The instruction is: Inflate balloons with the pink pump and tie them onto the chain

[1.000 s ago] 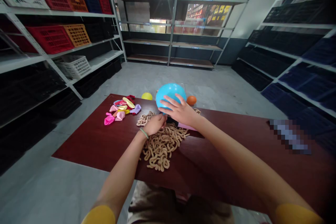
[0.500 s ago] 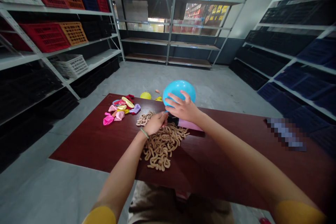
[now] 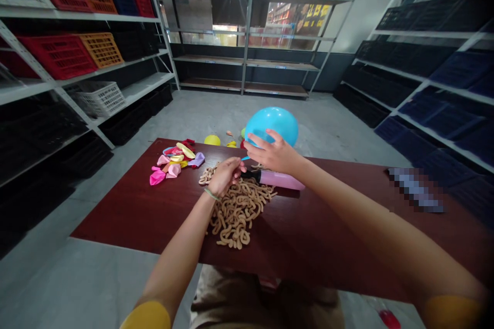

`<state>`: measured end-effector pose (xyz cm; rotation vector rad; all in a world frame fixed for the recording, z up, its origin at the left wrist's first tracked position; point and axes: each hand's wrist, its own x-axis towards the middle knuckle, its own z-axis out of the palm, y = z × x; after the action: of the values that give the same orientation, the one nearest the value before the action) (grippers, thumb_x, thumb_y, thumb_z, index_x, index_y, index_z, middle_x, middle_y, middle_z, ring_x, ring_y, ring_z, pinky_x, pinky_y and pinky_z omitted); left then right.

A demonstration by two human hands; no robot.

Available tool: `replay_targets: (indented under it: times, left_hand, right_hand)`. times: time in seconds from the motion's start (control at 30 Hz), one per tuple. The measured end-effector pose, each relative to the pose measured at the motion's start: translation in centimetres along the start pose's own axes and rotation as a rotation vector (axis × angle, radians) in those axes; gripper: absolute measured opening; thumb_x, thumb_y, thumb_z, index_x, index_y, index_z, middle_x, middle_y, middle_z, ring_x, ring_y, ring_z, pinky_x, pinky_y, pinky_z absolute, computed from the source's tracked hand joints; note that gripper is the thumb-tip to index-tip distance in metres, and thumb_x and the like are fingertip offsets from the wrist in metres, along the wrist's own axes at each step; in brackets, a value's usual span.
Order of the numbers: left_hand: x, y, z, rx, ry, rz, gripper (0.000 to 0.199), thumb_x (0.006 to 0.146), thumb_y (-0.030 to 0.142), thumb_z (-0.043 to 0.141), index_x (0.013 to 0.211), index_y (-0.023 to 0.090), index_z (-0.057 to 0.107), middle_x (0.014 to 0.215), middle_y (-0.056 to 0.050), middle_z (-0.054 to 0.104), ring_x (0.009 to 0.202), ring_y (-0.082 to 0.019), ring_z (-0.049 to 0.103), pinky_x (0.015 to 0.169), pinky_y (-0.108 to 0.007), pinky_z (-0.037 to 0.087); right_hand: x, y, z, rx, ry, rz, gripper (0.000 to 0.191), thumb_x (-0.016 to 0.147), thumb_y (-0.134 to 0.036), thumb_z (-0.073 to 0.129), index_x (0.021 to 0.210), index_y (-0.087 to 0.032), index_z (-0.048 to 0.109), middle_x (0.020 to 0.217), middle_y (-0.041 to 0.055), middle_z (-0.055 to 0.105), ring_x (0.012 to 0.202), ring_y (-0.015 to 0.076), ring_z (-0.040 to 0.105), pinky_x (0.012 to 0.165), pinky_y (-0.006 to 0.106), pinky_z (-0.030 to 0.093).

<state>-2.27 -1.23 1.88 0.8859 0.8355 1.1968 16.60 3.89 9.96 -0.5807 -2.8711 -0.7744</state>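
An inflated light-blue balloon (image 3: 272, 126) is held up above the far edge of the table, and my right hand (image 3: 275, 153) is spread against its near side. My left hand (image 3: 227, 176) is pinched close to the balloon's narrow blue neck (image 3: 244, 158), above a heap of tan, chain-like strands (image 3: 237, 213). Just right of that hand, a pink hand pump (image 3: 281, 180) with a black nozzle (image 3: 250, 176) lies on the dark red table (image 3: 123, 218), apart from the balloon. Several deflated balloons (image 3: 175, 163) lie in a colourful pile to the left.
A yellow balloon (image 3: 212, 140) and other small balloons lie on the grey floor (image 3: 200, 113) past the table. Metal shelves (image 3: 92, 59) with plastic crates stand on both sides and ahead. A blurred patch (image 3: 415, 190) covers something on the table's right.
The blue balloon has risen and shifted right, away from the pump. More of the pink pump shows, and my head view has tilted slightly.
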Motion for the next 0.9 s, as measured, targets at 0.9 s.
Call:
replay_targets:
  times: [0.9]
  left_hand:
    - [1.3,-1.0,-1.5,0.044,0.189,0.118,0.031,0.068,0.041,0.077,0.08,0.014,0.065,0.078,-0.003,0.067,0.053,-0.005,0.042,0.044,-0.016,0.033]
  right_hand:
    - [-4.1,-11.1,4.7,0.478,0.055,0.327,0.013,0.094,-0.028,0.054,0.096,-0.024,0.066,0.099,0.0039,0.067,0.101,0.0214,0.051,0.091,0.041,0.029]
